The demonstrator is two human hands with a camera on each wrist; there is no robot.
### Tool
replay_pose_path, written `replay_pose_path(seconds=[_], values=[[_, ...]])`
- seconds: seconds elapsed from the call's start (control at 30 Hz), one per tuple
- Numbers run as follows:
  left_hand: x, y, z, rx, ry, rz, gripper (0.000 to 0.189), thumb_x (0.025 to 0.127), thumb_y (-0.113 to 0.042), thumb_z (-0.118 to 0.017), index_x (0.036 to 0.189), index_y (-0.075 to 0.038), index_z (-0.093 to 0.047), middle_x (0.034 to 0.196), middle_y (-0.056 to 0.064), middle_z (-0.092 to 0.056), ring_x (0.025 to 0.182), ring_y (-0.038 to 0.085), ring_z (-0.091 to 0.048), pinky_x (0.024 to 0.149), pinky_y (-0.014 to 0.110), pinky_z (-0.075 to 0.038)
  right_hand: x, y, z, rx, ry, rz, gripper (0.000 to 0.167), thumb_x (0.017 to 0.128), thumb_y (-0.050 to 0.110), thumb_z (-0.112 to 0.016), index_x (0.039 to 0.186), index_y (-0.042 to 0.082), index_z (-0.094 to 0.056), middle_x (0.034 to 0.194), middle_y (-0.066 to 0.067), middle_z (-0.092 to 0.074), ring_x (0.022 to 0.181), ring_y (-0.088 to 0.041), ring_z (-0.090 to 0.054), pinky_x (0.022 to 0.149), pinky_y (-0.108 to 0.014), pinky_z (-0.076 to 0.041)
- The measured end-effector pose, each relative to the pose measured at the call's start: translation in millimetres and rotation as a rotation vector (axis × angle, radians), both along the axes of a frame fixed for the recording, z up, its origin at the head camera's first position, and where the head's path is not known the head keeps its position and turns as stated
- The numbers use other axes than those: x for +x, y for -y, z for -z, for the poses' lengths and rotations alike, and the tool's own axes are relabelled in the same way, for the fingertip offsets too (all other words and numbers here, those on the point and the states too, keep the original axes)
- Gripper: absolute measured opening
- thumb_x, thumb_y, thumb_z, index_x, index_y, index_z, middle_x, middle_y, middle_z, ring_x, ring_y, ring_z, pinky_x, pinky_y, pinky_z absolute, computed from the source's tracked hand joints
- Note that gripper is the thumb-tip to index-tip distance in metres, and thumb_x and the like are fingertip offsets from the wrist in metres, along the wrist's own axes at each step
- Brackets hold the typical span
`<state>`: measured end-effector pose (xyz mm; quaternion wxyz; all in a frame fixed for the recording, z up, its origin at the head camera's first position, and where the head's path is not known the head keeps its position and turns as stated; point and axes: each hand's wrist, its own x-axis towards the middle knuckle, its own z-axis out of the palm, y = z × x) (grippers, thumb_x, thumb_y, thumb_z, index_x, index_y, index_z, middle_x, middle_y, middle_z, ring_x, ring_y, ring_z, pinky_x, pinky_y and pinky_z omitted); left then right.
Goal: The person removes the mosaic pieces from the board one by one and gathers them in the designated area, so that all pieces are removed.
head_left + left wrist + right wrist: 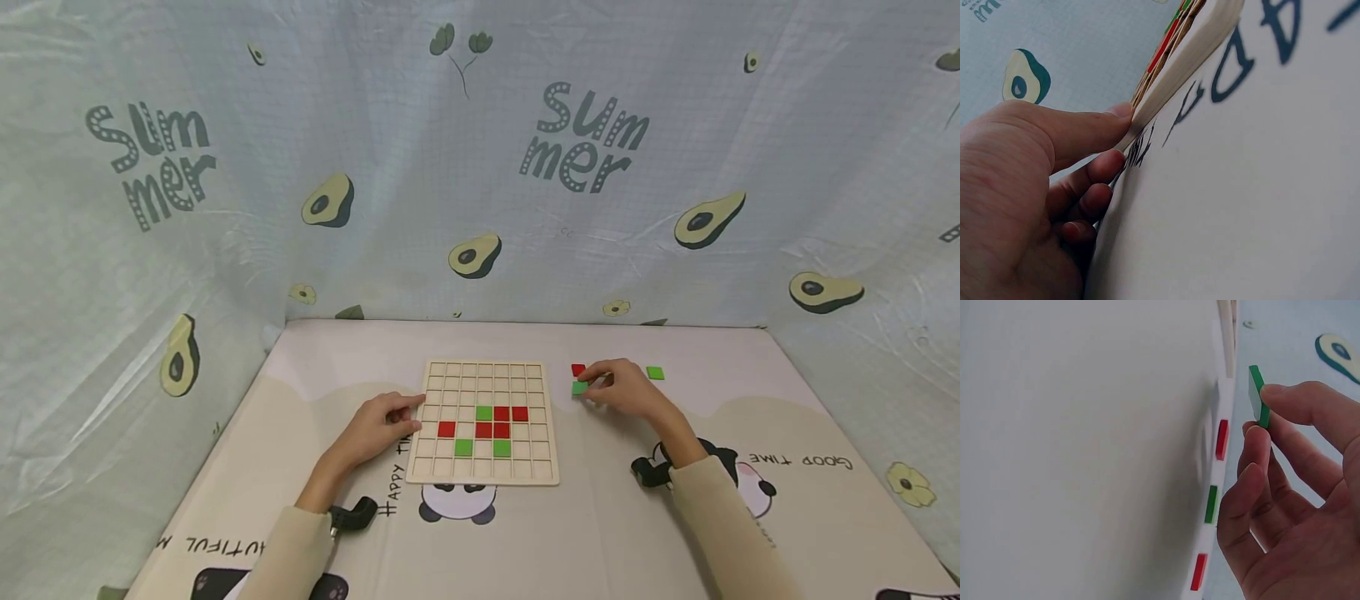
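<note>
1. A thin, bright green square tile is pinched between the thumb and fingertips of the right hand; the grip is narrow, closed down to the tile's thickness, and the tile is held on edge, raised above the table.
2. The held tile is seen, in the head view, to the right of a pale wooden square board marked with a grid, apart from its right edge.
3. The left edge of the board is touched by fingertips of the left hand, whose other fingers are loosely bent; how firmly the board is pressed cannot be told.
4. Eight tiles are laid flat on the board, five red and three green: a green one and two red in one row, three red in the next, two green in the row nearest the person.
5. Beside the right hand, a red square tile, a green square tile and a second red tile are lined up on the table. Another green tile, at the far right, is shown in the head view.
6. The table is covered with a pale cloth printed with pandas and lettering; behind it, a pale blue curtain is hung, patterned with avocados.
</note>
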<state>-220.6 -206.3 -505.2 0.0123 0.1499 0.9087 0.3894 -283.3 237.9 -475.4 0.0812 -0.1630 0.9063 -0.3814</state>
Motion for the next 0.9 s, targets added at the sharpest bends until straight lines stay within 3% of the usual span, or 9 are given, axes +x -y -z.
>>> replay_pose_path(seconds=[0.27, 0.7, 0.9], values=[[0.7, -0.7, 0.0, 0.006, 0.005, -0.006, 0.047, 0.093, -0.018, -0.076, 0.138, -0.006, -0.067, 0.086, -0.002, -0.056, 0.084, 0.015, -0.05, 0.073, 0.026, -0.04, -6.4, -6, 4.9, 0.043, 0.02, 0.02, 0.028, 0.088, 0.008, -0.074, 0.114, 0.0, -0.075, 0.108, -0.015, -0.07, 0.08, -0.019, -0.058, 0.067, -0.032, -0.052], [-0.3, 0.3, 0.9, 0.006, 0.004, -0.007, 0.047, 0.093, -0.02, -0.076, 0.138, -0.007, -0.066, 0.086, -0.002, -0.057, 0.084, 0.015, -0.05, 0.074, 0.026, -0.04, -10.5, -5, 4.2, 0.102, -0.009, -0.011, 0.025, 0.089, 0.01, -0.072, 0.113, 0.001, -0.075, 0.104, -0.013, -0.07, 0.078, -0.016, -0.057, 0.067, -0.029, -0.049], [-2.0, 1.0, 1.8, 0.004, -0.014, 0.008, 0.047, 0.094, -0.019, -0.076, 0.138, -0.005, -0.066, 0.085, -0.001, -0.057, 0.083, 0.014, -0.049, 0.073, 0.026, -0.039, -12.0, -6, 5.3, 0.098, -0.008, -0.038, 0.023, 0.089, 0.008, -0.072, 0.111, 0.002, -0.075, 0.106, -0.013, -0.072, 0.084, -0.018, -0.057, 0.07, -0.032, -0.05]])
